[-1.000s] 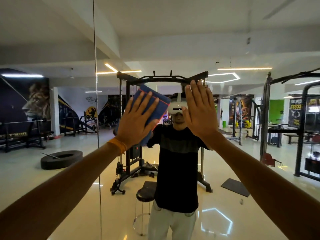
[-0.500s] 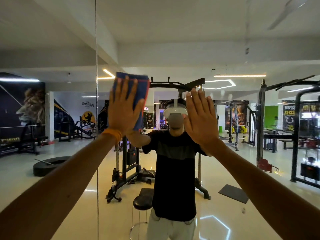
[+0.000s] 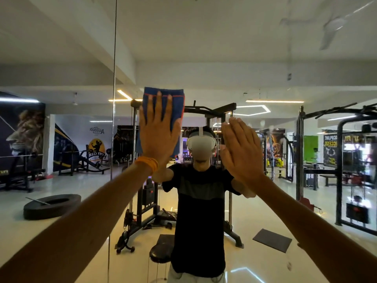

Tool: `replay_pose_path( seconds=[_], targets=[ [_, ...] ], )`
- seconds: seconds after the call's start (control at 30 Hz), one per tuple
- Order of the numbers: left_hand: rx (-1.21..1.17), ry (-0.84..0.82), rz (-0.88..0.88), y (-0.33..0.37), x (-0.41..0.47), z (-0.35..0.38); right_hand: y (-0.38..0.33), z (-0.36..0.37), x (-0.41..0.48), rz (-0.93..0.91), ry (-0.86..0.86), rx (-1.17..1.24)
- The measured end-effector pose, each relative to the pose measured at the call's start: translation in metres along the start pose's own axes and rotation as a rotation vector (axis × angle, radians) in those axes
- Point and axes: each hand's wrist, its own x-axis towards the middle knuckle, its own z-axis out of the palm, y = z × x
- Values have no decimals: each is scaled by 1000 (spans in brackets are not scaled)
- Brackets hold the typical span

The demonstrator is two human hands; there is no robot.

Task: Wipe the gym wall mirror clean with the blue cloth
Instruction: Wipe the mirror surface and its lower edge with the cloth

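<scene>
Head view, nearest first: two bare forearms reach up and forward. One orange wristband [image 3: 148, 163] circles the left wrist. The left hand [image 3: 158, 137] has its fingers straight and slightly spread, grasping nothing, and presses the one blue cloth [image 3: 175, 105] flat against the mirror [image 3: 265, 58]. The cloth is folded, with a red stitched edge. It lies under the palm and shows above the fingertips, up and left of the reflected head. The right hand [image 3: 240, 152] is released too, fingers straight and close together, palm at the glass just right of the reflected head, apart from the cloth.

One vertical seam [image 3: 114, 78] splits the mirror left of the cloth. The glass reflects the person [image 3: 201, 201] in a black T-shirt and white headset, one black stool [image 3: 161, 252], one tyre [image 3: 52, 208] on the glossy pale floor [image 3: 255, 211], one dark mat [image 3: 272, 240], a black cable rack [image 3: 212, 111], a lion mural [image 3: 26, 131] and one ceiling fan [image 3: 334, 25].
</scene>
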Motion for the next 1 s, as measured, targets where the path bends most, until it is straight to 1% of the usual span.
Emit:
replay_pose_path(
  seconds=[0.03,0.1,0.17,0.23,0.27,0.37,0.4,0.43,0.47,0.53,0.57,0.6,0.63,0.67,0.7,0.77,0.8,0.83,0.87,0.97,1.0],
  targets=[
    [13,-19,75,13,-16,5,3,-3,1,42,25,12],
    [20,-88,294,32,-61,11,8,-8,-4,125,31,21],
    [33,-120,418,28,-86,11,10,-6,-16,100,-4,0],
    [38,-104,476,13,-68,8,10,-1,-27,47,-34,-26],
    [34,-95,435,7,-52,6,11,1,-30,37,-40,-27],
    [2,-34,121,7,-4,2,12,3,-32,37,-25,-17],
    [-5,-24,59,13,-3,4,12,2,-32,33,-25,-16],
    [3,-23,69,22,-11,7,11,1,-32,31,-25,-13],
    [12,-47,148,31,-29,12,11,0,-32,30,-26,-12],
    [20,-119,383,41,-78,16,12,0,-32,29,-33,-12],
    [7,-154,470,39,-100,14,11,0,-32,28,-36,-11],
    [-1,-179,519,32,-113,13,11,-1,-32,30,-39,-10],
    [-4,-182,531,22,-113,12,11,-1,-33,30,-39,-10],
    [1,-162,484,10,-101,11,11,0,-33,29,-36,-10],
    [5,-143,370,-4,-83,9,12,0,-33,24,-29,-8],
    [2,-78,49,-32,-38,-2,12,1,-32,17,-15,-7],
    [-10,-55,-71,-42,-23,-7,12,0,-33,20,-12,-11],
    [-1,-44,-109,-42,-19,-9,11,0,-32,24,-8,-16],
    [20,-56,-63,-36,-27,-7,8,-1,-31,20,-1,-14],
    [12,-157,306,-7,-96,6,-17,-1,-16,-88,9,35],
    [7,-174,377,-8,-111,6,-30,0,-8,-132,8,48]
  ],
)
